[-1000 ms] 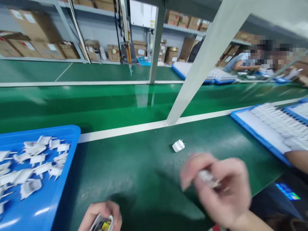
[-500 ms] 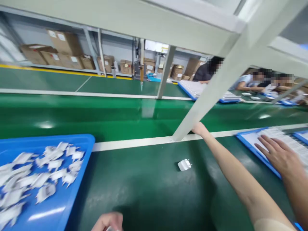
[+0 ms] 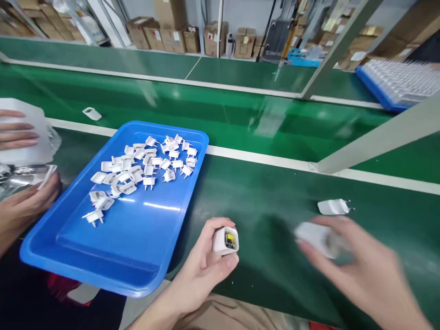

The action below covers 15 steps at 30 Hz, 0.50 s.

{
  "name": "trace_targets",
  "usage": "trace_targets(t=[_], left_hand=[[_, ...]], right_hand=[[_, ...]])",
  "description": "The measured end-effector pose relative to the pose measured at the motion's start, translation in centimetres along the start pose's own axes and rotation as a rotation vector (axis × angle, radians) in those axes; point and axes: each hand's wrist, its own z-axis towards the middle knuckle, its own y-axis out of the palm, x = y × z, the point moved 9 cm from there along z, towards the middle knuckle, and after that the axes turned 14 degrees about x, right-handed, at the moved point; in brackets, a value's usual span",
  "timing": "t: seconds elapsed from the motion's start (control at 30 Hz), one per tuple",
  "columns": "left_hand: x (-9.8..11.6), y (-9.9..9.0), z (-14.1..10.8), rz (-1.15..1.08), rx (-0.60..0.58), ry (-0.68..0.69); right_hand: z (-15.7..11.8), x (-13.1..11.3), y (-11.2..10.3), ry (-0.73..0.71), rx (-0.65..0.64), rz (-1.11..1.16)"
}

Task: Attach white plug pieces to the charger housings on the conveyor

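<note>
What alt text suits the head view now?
Left hand holds an open white casing, yellow inside; right hand holds a blurred white piece near a pronged white plug on a green bench. At left, a blue tray holds white pronged parts.

bare left hand (image 3: 199, 270), bare right hand (image 3: 366, 270), tan clothing (image 3: 230, 316) (creased) below

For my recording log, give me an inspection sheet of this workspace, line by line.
Surface: dark green bench, a few pale specks near its front edge.
Job's things: open white charger housing, yellow part inside; white plug charger lying on the bench; white pin caps loose in a blue tray.
Clutter: one white casing on the bright green strip.
Hands: left hand grips the housing; right hand holds a blurred white piece; another person's hand at left.
Cables: nothing seen for certain.
Surroundings: cardboard boxes behind.
</note>
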Motion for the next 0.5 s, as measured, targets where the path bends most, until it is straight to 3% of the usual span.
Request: trace_targets(t=[0.07, 0.13, 0.2, 0.3, 0.4, 0.5], left_hand=[[-0.9, -0.6, -0.4, 0.140, -0.009, 0.018], [-1.2, -1.0, -0.6, 0.251, 0.007, 0.081], [-1.1, -1.1, -0.7, 0.360, 0.018, 0.184], [-0.5, -0.8, -0.6, 0.501, 0.046, 0.382], [0.4, -0.7, -0.6, 0.588, 0.118, 0.609], [0.5, -0.6, -0.6, 0.705, 0.140, 0.728]], right_hand=[[-1.5, -1.1, 4.8, -0.166, -0.124, -0.168], [-2.1, -0.5, 7.7, -0.229, -0.249, -0.237], [-2.2, 0.6, 7.9, -0.159, -0.305, -0.233], [-1.9, 0.7, 5.2, 0.018, -0.270, -0.169], [-2.2, -2.1, 4.3, 0.047, -0.268, -0.024], [-2.7, -5.5, 6.6, -0.041, -0.297, 0.155]])
